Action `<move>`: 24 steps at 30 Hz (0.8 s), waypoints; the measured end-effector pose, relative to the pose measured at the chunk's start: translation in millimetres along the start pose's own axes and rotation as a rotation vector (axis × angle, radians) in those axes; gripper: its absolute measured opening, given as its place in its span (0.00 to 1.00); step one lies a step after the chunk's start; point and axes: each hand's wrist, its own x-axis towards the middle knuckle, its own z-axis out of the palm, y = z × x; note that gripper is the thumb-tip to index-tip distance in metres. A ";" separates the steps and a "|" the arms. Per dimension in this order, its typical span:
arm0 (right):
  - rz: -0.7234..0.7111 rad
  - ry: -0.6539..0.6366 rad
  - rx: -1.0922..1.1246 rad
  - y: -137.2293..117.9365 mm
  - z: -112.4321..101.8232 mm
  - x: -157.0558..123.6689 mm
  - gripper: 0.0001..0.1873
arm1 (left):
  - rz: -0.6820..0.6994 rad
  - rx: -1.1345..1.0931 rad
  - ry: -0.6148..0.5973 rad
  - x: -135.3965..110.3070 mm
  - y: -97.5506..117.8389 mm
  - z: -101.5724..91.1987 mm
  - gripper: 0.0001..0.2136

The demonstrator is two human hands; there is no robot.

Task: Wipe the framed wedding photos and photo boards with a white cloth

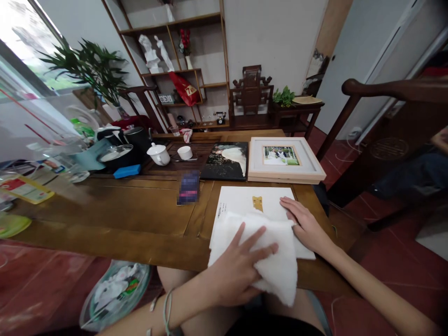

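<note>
My left hand [241,266], wearing bracelets at the wrist, lies with spread fingers on a white cloth [280,280]. Under the cloth is a white rectangular board [276,196] on the near side of the wooden table; the cloth covers much of it and hangs past its front edge. A small gold-coloured plate [257,203] sits on the board's upper middle, and small dark print runs along the left side. My right hand [306,224] rests on the board's right edge, fingers stretched out. Part of the cloth touches the area beside that hand.
Behind the board lie a dark photo panel [226,161] and a light wood picture frame [285,158]. Leftward stand a white lidded cup [158,154], a small white cup [185,152], a blue block [127,171] and bottles. A waste bin [115,289] is below the wooden table [157,219].
</note>
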 end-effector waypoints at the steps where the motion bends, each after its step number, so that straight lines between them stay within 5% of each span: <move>1: -0.001 0.001 -0.002 -0.2 -0.2 0.1 0.22 | -0.009 -0.007 0.004 1.5 -2.9 0.1 0.13; 10: -0.022 0.000 -0.021 0.3 -1.3 1.4 0.20 | -0.241 -0.015 0.109 47.2 -71.3 -0.4 0.15; 13: -0.027 0.011 -0.023 0.8 -0.5 1.6 0.20 | -0.249 0.015 0.105 47.6 -62.3 2.6 0.16; 20: -0.021 0.011 -0.026 1.7 -0.6 2.6 0.19 | -0.135 -0.009 0.092 19.9 -2.3 5.5 0.15; 24: -0.030 0.016 -0.019 3.0 -1.0 3.5 0.19 | -0.161 -0.025 0.107 19.7 -2.5 4.1 0.13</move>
